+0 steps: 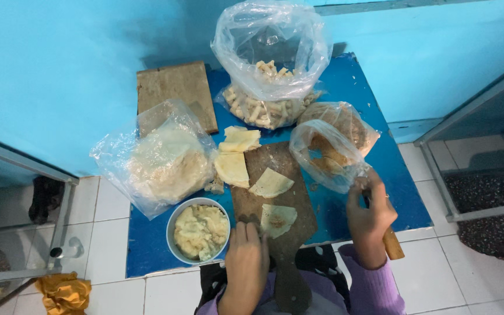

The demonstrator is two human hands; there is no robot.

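Blue table (374, 175): wooden board (275, 192) long axis toward person, handle nearest.

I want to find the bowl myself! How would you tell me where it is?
Start at the blue table and the dark wooden board in its middle. Just left of the board's near end, beside the left hand, sits the round bowl. It alone is a rimmed dish, filled with lumpy pale yellow mash; its neighbours are plastic bags.
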